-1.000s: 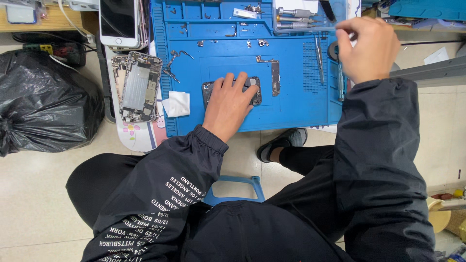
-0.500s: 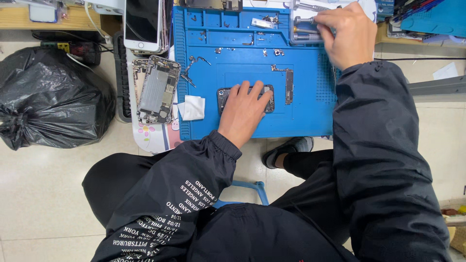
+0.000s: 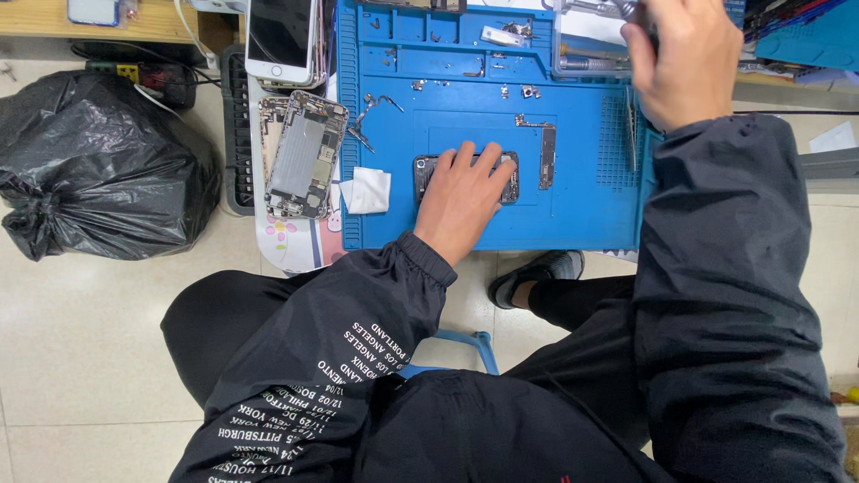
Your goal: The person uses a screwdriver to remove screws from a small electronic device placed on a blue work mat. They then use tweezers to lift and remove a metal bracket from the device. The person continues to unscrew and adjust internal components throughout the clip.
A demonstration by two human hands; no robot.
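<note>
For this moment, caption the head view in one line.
Left hand pins a dark phone part on the blue work mat; right hand reaches the tools.

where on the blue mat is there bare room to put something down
Bare patches on the blue mat: right of the left hand below the metal strip, and left of it beside the white cloth. Crowded: the top trays with small parts, under the right hand.

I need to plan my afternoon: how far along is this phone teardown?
Midway, roughly. Done: an opened phone shell lies left of the blue mat, and small parts are spread on the mat. In hand: the left hand presses a dark phone; the right hand reaches into the tool tray. Left: that dark phone, it seems.
</note>
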